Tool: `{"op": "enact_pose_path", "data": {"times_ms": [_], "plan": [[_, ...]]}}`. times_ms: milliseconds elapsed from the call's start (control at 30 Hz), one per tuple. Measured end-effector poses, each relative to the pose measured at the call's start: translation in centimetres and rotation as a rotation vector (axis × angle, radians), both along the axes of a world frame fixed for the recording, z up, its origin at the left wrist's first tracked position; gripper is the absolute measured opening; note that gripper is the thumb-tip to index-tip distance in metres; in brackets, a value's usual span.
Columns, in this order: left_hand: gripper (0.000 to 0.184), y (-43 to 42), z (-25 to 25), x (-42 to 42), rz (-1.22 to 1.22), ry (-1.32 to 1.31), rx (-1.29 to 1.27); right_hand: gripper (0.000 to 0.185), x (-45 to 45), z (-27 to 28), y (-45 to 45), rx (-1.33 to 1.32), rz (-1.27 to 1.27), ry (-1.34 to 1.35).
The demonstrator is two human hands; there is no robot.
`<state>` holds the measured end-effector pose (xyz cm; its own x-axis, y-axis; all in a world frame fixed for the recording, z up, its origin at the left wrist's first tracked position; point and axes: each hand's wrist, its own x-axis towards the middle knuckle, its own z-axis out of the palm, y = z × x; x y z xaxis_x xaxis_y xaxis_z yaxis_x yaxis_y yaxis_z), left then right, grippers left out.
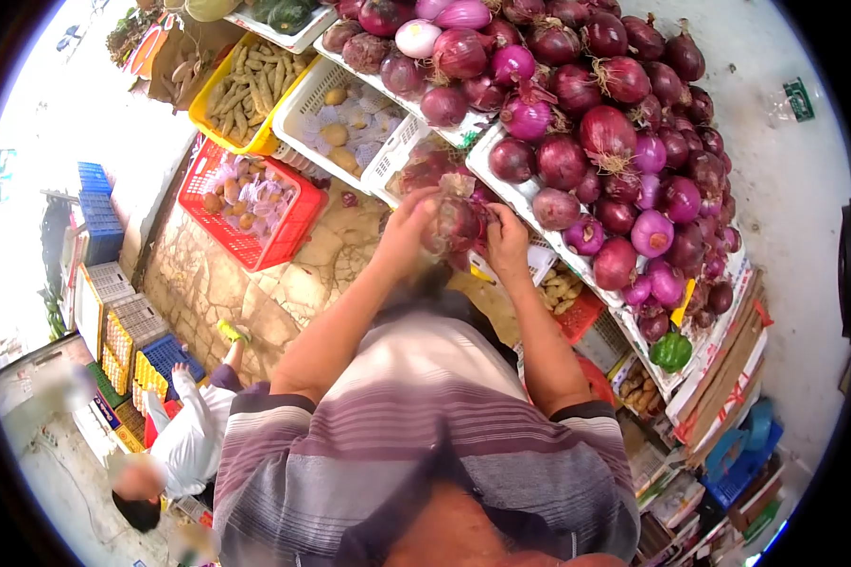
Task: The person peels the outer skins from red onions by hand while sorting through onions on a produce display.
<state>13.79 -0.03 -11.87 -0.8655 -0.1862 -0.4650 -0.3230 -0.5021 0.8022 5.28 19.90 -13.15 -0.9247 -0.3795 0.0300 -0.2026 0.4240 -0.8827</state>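
A red onion (452, 225) with loose, papery skin is held up in front of my chest. My left hand (409, 227) is closed around its left side. From the right, my right hand (508, 244) has its fingers bent and pinched at the onion's edge, partly hidden behind the skin. Just behind my hands, more red onions (424, 173) lie in a white basket (384, 170). Beside my right hand rises a large heap of red onions (607, 137) on white trays.
A white basket of potatoes (334, 134), a yellow basket of knobbly roots (248, 87) and a red crate of netted produce (298, 225) stand on the left. A green pepper (671, 352) lies at the heap's corner. Another person (199, 416) is at lower left, near stacked crates.
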Motion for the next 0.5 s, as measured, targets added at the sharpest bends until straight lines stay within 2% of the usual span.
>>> {"op": "enact_pose_path", "data": {"times_ms": [67,100,200,267,367,433,500], "plan": [[0.043,0.4,-0.7,-0.1,0.092,0.074,0.189,0.027,0.0,-2.0,0.8,0.048,-0.023,0.004],[0.043,0.8,-0.9,-0.2,0.140,0.111,0.286,0.023,0.5,-1.0,0.7,0.062,-0.007,-0.020],[0.039,0.9,-1.9,0.1,0.020,0.096,0.274,0.021,1.1,-2.0,0.6,0.060,0.009,-0.026],[0.040,1.0,-5.3,0.6,0.014,0.093,0.117,0.023,1.2,-3.2,0.3,0.053,-0.012,-0.019],[0.040,1.8,-3.2,0.3,0.062,-0.023,0.463,0.026,1.1,-4.0,0.5,0.108,-0.051,-0.019],[0.041,1.7,2.0,-0.3,0.118,-0.172,0.831,0.026,0.7,-7.4,1.3,0.180,-0.081,0.024],[0.042,1.3,0.3,-0.6,0.060,-0.076,0.710,0.027,0.3,-11.7,2.9,0.252,-0.133,-0.045]]}}
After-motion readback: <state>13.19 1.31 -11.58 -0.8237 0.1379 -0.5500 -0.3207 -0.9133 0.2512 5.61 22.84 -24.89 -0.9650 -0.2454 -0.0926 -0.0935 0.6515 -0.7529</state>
